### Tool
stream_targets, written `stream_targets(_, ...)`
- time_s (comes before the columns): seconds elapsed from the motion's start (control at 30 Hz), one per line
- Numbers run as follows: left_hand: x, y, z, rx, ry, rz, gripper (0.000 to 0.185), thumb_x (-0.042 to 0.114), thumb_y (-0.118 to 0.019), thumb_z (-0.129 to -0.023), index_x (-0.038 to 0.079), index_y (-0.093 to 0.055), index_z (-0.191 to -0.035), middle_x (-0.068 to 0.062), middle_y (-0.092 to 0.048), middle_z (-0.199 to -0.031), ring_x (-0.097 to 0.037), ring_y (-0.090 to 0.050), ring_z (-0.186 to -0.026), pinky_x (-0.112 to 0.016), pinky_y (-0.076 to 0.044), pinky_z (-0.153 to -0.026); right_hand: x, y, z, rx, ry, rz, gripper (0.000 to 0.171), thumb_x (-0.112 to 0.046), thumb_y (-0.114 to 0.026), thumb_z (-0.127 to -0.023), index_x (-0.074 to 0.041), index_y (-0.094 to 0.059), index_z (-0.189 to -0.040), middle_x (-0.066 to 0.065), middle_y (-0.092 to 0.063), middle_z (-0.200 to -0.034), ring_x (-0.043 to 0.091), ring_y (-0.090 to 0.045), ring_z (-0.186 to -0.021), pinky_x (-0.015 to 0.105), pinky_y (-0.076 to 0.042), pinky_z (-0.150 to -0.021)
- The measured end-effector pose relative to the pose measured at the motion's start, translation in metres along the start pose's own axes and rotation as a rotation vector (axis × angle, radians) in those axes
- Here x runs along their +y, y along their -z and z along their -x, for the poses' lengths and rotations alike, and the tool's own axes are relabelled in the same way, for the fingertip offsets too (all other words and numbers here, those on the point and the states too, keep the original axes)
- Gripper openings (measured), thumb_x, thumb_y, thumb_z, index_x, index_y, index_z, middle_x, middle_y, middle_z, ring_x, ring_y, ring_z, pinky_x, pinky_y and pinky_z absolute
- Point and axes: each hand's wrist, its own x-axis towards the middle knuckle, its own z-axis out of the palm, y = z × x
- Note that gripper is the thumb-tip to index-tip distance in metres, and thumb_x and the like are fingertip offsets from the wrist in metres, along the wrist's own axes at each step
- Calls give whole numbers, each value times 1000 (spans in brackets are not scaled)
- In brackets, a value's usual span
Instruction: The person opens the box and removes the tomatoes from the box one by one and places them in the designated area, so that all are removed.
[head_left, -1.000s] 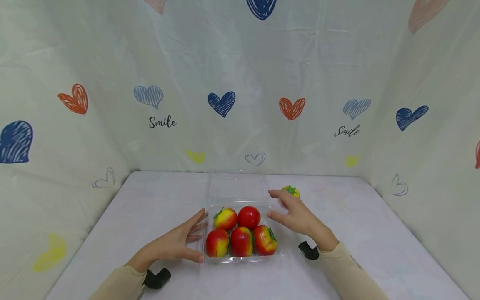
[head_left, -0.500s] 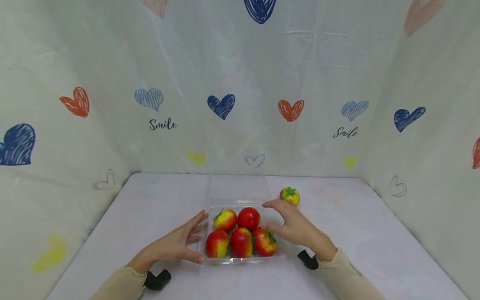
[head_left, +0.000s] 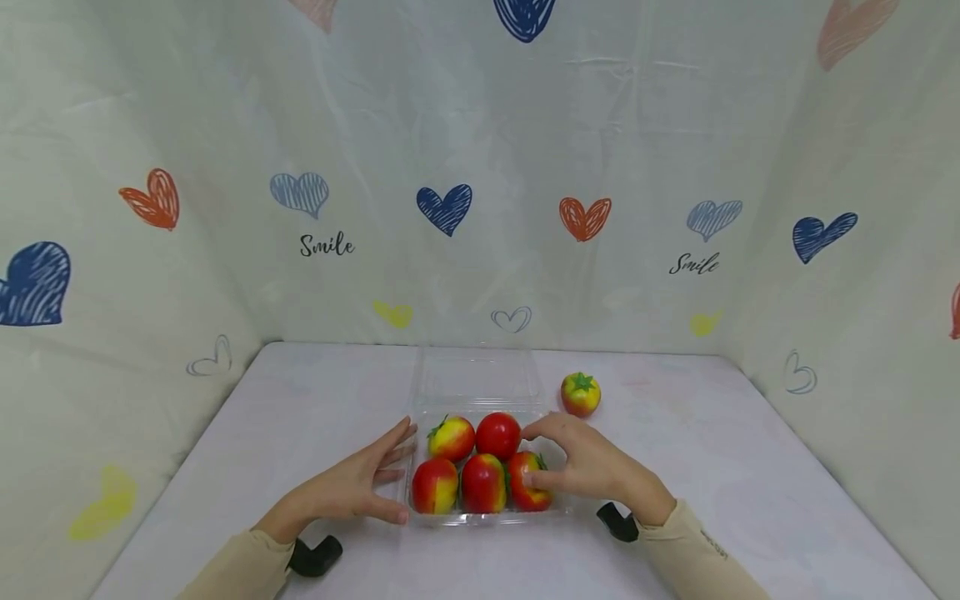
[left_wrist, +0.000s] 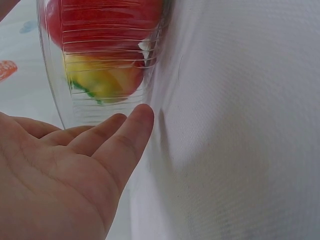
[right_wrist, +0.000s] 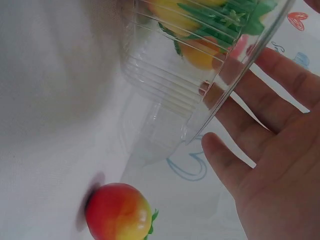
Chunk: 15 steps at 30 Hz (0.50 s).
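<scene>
A clear plastic clamshell box (head_left: 483, 520) stands on the table, its lid (head_left: 476, 375) folded back behind it. Several red-and-yellow, persimmon-like fruits lie inside, among them the front right fruit (head_left: 525, 465). My left hand (head_left: 352, 483) is beside the left wall, fingers spread; in the left wrist view the fingertips (left_wrist: 145, 114) are close to the ribbed plastic, contact unclear. Over the right rim reaches my right hand (head_left: 592, 458), its thumb in front of the front right fruit. In the right wrist view its fingers (right_wrist: 227, 112) extend across the rim, not curled round a fruit.
One loose fruit (head_left: 581, 394) with a green calyx sits on the white table (head_left: 675, 450), behind and right of the box. A curtain (head_left: 517, 133) printed with hearts encloses the back and sides. Black wrist pieces (head_left: 315, 558) hang below both sleeves.
My right hand has moved left and toward me, from beside the loose fruit to over the box's right side, uncovering the loose fruit. My left hand has stayed in place.
</scene>
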Motion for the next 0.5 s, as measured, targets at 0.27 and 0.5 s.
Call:
stream_targets(0.27, 1, 1, 0, -1, -2, -3, 113, 28, -80, -77, 8, 2, -153, -18, -8, -158, -39, -33, -136, -43, -40, -103, 1, -3, 0, -35, -13, -9, 50, -56, -70, -77, -24, -65, -115, -13, -60, -116, 29, -38, -131, 55, -37, -104)
stream_targets(0.5, 1, 1, 1, -13, -4, 14, 113, 26, -80, -78, 7, 3, -153, -18, -7, -159, -39, -30, -138, -42, -39, -104, 4, -4, -2, -76, 33, -22, 50, -51, -73, -75, -23, -65, -116, -16, -62, -113, 23, -43, -129, 54, -19, -114)
